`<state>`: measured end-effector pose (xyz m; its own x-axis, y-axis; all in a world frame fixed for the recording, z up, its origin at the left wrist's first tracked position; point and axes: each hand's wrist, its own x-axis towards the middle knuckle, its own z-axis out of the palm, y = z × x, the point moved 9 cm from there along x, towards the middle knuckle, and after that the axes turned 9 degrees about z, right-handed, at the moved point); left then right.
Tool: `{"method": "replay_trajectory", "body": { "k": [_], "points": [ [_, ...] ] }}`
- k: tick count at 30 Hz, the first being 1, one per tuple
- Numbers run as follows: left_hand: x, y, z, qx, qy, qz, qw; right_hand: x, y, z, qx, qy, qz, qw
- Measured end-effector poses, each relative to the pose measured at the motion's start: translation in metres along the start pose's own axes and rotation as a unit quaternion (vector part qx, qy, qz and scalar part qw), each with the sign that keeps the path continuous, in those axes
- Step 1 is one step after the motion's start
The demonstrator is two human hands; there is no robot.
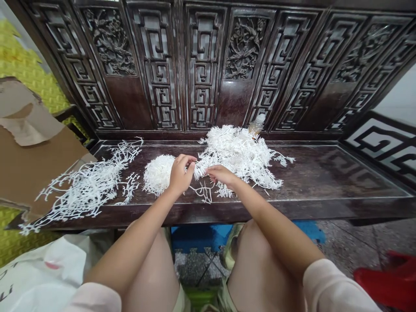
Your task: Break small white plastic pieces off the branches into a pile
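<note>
On the dark wooden bench seat (312, 173) lies a large heap of white, coral-like branching sprigs (237, 151). My right hand (221, 175) pinches sprigs at the heap's left edge. My left hand (181, 174) is curled close by, its fingers closed on a white sprig. Touching that hand's left side is a dense white ball of the same branching material (158, 175). A long spread of looser white branches (87, 186) lies farther left, and a small sprig (204, 192) rests just below my hands.
A carved dark wood backrest (204, 65) rises behind the seat, with a plastic bottle (256, 124) against it. Torn cardboard (29, 147) sits at left, a white plastic bag (42, 273) lies low left, and a red object (390, 281) sits low right.
</note>
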<state>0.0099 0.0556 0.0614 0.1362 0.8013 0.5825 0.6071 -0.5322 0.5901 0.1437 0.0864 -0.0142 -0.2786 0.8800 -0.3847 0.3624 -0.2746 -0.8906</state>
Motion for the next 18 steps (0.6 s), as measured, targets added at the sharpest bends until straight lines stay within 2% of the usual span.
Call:
{"method": "replay_trajectory", "body": {
  "k": [4, 9, 18],
  "points": [
    [-0.005, 0.018, 0.009, 0.038, -0.062, 0.044, 0.996, 0.003, 0.001, -0.013, 0.01, 0.05, -0.001, 0.999],
    [-0.008, 0.013, 0.025, 0.101, -0.133, 0.051, 0.985, -0.002, -0.003, -0.017, 0.034, 0.056, -0.019, 0.998],
    [-0.004, 0.009, 0.023, 0.113, -0.116, 0.052, 0.985, -0.005, -0.009, -0.023, 0.025, 0.09, -0.043, 0.995]
  ]
}}
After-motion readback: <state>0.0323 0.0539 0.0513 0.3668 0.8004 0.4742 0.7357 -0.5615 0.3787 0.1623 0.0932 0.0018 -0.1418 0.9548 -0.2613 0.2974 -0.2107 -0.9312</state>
